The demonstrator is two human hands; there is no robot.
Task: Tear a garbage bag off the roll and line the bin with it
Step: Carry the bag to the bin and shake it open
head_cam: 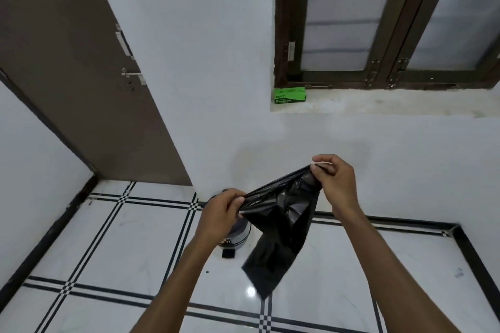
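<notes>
The white tiled floor (130,238) with black lines runs to a white wall (216,89). A brown door (81,89) stands left of the bin, and a dark-framed window (378,21) sits high to the bin's right. On the window's sill (378,105), well above and right of the bin, lies a green box (289,95).

The black bag (281,227) hangs in the air just right of the bin and above the floor, its top edge stretched between both hands and its lower end dangling free. The bin (238,238), small and grey, stands on the floor by the wall, mostly hidden behind the left hand; the bag is not in it.

The left hand (224,211) is directly in front of the bin, fingers curled and pinching the bag's lower left corner. The right hand (334,178) is higher, up and right of the bin, thumb and fingers pinching the bag's upper corner.
</notes>
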